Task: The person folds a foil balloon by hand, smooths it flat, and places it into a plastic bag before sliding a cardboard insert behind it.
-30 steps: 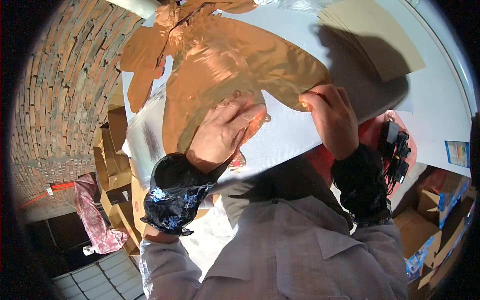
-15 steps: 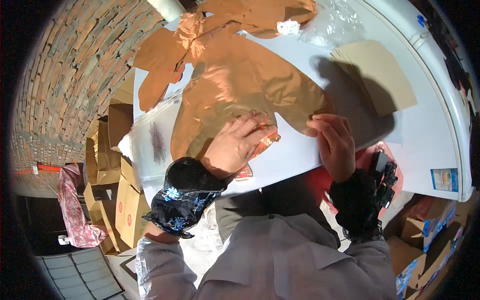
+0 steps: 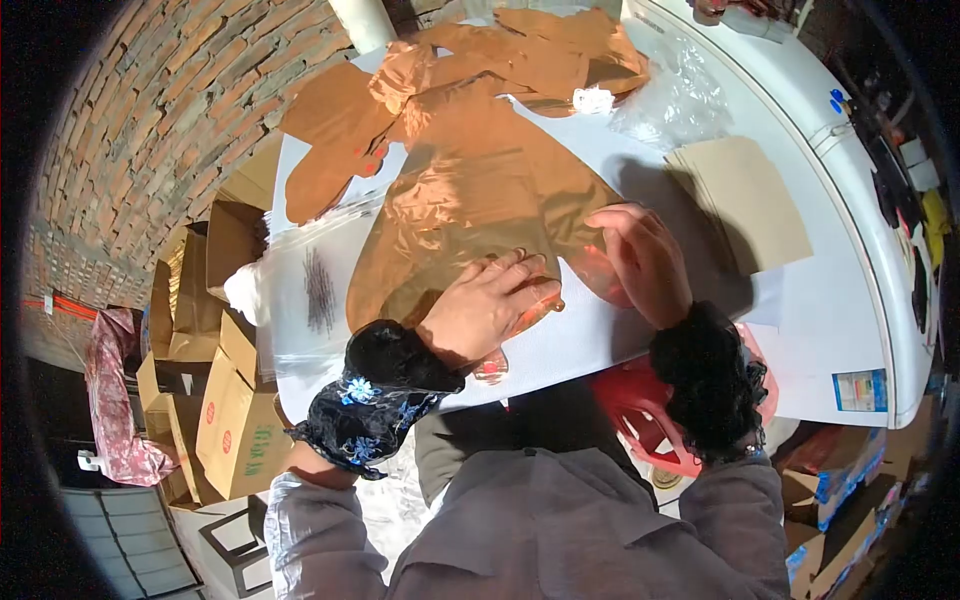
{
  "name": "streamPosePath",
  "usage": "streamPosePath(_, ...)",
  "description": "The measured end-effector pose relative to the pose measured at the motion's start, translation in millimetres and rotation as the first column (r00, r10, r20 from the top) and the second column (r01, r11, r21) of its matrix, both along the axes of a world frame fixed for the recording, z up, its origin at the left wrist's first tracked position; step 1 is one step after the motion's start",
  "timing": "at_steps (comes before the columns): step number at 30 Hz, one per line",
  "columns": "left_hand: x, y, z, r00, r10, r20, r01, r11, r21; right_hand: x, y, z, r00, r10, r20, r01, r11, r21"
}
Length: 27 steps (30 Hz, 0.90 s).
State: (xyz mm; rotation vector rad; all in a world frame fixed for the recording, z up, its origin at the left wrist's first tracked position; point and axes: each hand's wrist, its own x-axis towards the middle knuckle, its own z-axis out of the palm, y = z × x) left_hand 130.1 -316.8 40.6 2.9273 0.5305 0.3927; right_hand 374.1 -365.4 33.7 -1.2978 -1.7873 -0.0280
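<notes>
A large, flat copper-orange foil balloon (image 3: 480, 180) lies on a white table (image 3: 800, 330). My left hand (image 3: 492, 305) rests palm-down on its lower part, with the fingers stretched out over the foil. A black cuff with blue flowers covers that wrist. Over the right-hand lobe of the balloon is my right hand (image 3: 648, 262), its fingers loosely bent and the fingertips close to the foil. No separate object shows in it; its thumb is mostly hidden. More orange foil pieces (image 3: 540, 50) lie at the far side.
Clear plastic bags (image 3: 680, 95) and beige card sheets (image 3: 750, 200) lie on the table's right side. Plastic sleeves (image 3: 320, 290) are at the left. Cardboard boxes (image 3: 235, 420) stand left of the table, near a brick wall (image 3: 170, 130). A red plastic stool (image 3: 650, 420) is below the table.
My right hand has let go of the lobe's edge and moved up and left over the foil. My left hand has stayed on the balloon. The view has shifted slightly.
</notes>
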Motion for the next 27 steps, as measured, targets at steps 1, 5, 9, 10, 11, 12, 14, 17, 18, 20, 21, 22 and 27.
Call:
streamPosePath(1, -1, 0, -2, 1.000, -0.004, -0.003, 0.004, 1.000, 0.000, 1, 1, -2, 1.000, 0.005, 0.005, -0.005, 1.000, 0.000)
streamPosePath(5, -1, 4, -5, 1.000, -0.019, -0.002, 0.019, 1.000, 0.004, 3, 3, -6, 0.999, 0.009, 0.030, -0.008, 1.000, -0.011)
streamPosePath(9, -2, 1, -5, 1.000, -0.014, 0.000, 0.014, 1.000, -0.018, -2, 1, -4, 0.998, 0.026, -0.049, -0.026, 1.000, -0.015)
streamPosePath(10, -3, 1, -5, 1.000, -0.014, -0.002, 0.014, 1.000, -0.022, -5, 1, -4, 0.999, 0.020, -0.046, -0.021, 0.999, -0.026)
streamPosePath(11, -3, 1, -4, 1.000, -0.014, -0.005, 0.014, 1.000, -0.023, -7, 1, -5, 0.999, 0.013, -0.042, -0.014, 0.999, -0.035)
streamPosePath(12, -3, 1, -4, 1.000, -0.015, -0.006, 0.014, 1.000, -0.024, -11, 2, -7, 1.000, 0.019, -0.021, -0.020, 0.999, -0.049)
streamPosePath(14, -2, 1, -2, 1.000, -0.014, -0.007, 0.014, 1.000, -0.029, -19, 6, -12, 0.999, 0.034, 0.022, -0.032, 0.997, -0.075)
streamPosePath(17, -2, 2, -5, 1.000, -0.011, -0.015, 0.010, 0.999, -0.038, -32, 9, -12, 0.988, 0.150, -0.049, -0.155, 0.980, -0.128)
streamPosePath(18, -3, 2, -6, 1.000, -0.009, -0.019, 0.008, 0.999, -0.040, -35, 11, -13, 0.984, 0.166, -0.060, -0.172, 0.978, -0.119)
streamPosePath(20, -4, 1, -7, 0.999, -0.005, -0.043, 0.003, 0.999, -0.052, -40, 15, -18, 0.977, 0.198, -0.082, -0.206, 0.973, -0.106)
streamPosePath(21, -4, 2, -7, 0.999, -0.004, -0.052, 0.001, 0.999, -0.053, -41, 17, -20, 0.976, 0.201, -0.087, -0.209, 0.972, -0.108)
streamPosePath(22, -4, 3, -10, 0.999, 0.003, -0.048, -0.006, 0.999, -0.052, -41, 19, -23, 0.975, 0.203, -0.094, -0.213, 0.971, -0.112)
streamPosePath(27, -7, 6, -17, 1.000, 0.008, 0.009, -0.007, 0.999, -0.043, -42, 20, -30, 0.973, 0.206, -0.102, -0.220, 0.962, -0.164)
